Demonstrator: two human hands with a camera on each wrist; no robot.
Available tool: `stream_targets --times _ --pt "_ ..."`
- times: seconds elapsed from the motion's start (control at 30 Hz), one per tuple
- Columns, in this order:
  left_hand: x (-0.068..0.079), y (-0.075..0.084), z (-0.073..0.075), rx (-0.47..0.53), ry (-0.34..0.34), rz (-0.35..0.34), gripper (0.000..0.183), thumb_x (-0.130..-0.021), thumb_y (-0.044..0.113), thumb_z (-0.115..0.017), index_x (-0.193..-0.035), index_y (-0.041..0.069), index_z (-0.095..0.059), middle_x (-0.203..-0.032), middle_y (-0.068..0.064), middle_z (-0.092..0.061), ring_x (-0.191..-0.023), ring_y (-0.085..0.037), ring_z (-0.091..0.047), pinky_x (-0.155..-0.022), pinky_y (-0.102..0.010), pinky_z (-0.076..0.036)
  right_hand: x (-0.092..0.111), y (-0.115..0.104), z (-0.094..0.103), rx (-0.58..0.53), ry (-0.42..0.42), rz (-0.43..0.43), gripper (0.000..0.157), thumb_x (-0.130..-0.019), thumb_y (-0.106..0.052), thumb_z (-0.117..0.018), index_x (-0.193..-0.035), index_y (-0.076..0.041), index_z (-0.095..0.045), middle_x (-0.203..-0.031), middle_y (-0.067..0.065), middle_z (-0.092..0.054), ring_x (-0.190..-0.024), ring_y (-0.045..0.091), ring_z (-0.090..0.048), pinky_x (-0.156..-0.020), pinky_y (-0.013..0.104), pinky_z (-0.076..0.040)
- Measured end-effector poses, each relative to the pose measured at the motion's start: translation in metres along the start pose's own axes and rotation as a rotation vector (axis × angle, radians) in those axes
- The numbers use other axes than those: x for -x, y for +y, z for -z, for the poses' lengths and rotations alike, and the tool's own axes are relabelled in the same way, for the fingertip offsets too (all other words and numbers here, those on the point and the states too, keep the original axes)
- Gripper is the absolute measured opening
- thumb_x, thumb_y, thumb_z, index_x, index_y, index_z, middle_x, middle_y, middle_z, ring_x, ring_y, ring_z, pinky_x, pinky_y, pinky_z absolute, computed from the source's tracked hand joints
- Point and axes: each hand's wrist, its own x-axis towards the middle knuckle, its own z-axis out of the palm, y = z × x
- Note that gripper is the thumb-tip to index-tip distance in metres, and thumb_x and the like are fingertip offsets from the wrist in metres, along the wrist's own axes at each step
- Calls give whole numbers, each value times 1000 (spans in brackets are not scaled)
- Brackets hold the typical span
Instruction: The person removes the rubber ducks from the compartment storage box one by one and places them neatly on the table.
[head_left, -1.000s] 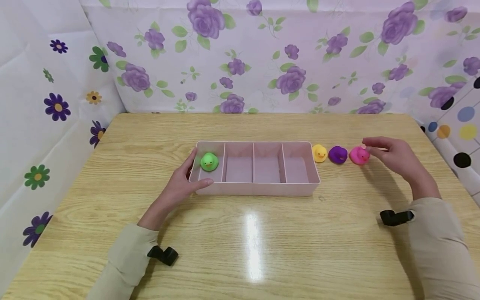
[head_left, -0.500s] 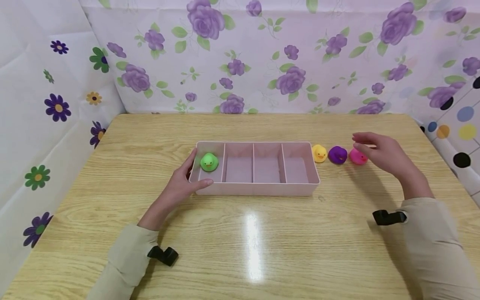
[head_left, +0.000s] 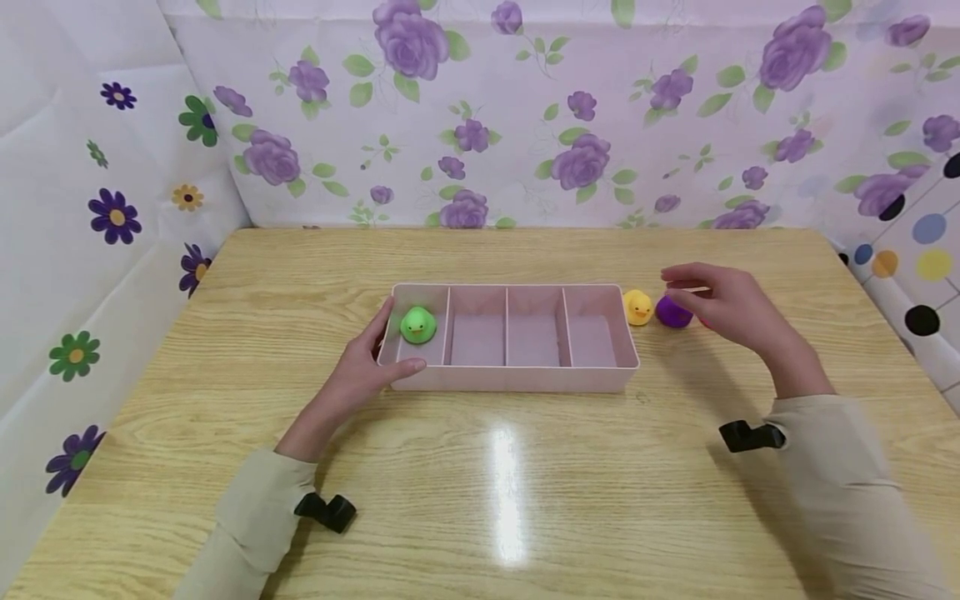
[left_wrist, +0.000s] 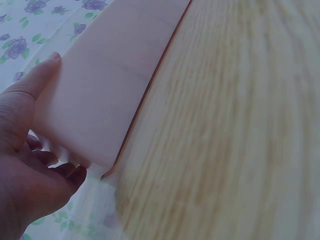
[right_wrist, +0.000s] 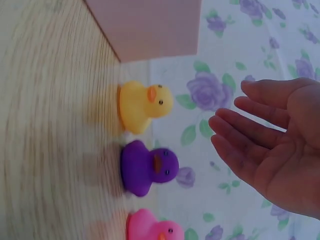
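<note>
A pink box (head_left: 510, 379) with several compartments lies on the table, its left end held by my left hand (head_left: 358, 367). The thumb lies against the front wall, and the other fingers reach round the end in the left wrist view. A green rubber duck (head_left: 417, 326) sits in the leftmost compartment. To the right of the box stand a yellow duck (right_wrist: 137, 107), a purple duck (right_wrist: 145, 168) and a pink duck (right_wrist: 147, 225) in a row. Over the purple duck hovers my right hand (head_left: 727, 308), fingers extended and holding nothing; it hides most of the pink duck in the head view.
The wooden table (head_left: 420, 483) runs back to a flowered sheet (head_left: 517, 125). More patterned sheets hang at the left (head_left: 60, 275) and right. Each sleeve carries a black wrist mount, such as the right mount (head_left: 750, 436).
My right hand has moved left, from beside the pink duck to above the purple duck. My left hand and the box have stayed in place.
</note>
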Motion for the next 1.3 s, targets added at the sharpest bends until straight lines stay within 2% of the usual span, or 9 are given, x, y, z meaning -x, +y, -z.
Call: stream_targets --times 0.63,0.97,1.3 --pt "0 -1 0 16 5 -4 101 -90 16 -76 -162 15 -6 -167 -7 -9 -149 -33 -18 -116 -51 -26 -31 -56 -18 -100 -26 129 41 -101 -19 -60 -135 4 -58 -136 23 -58 -115 43 -61 -98 54 -47" --pt "-1 -1 0 26 5 -12 100 -90 14 -75 -162 14 -6 -167 -7 -8 -150 -32 -16 -116 -50 -25 -42 -74 -32 -149 -62 134 39 -101 -17 -60 -135 3 -60 -136 20 -59 -119 38 -60 -101 51 -46" --pt "-1 -1 -1 23 3 -13 100 -90 13 -76 -162 13 -6 -167 -7 -9 -149 -34 -20 -115 -51 -27 -52 -87 -50 -130 -111 202 36 -100 -10 -59 -132 6 -60 -135 22 -59 -122 37 -59 -101 47 -47"
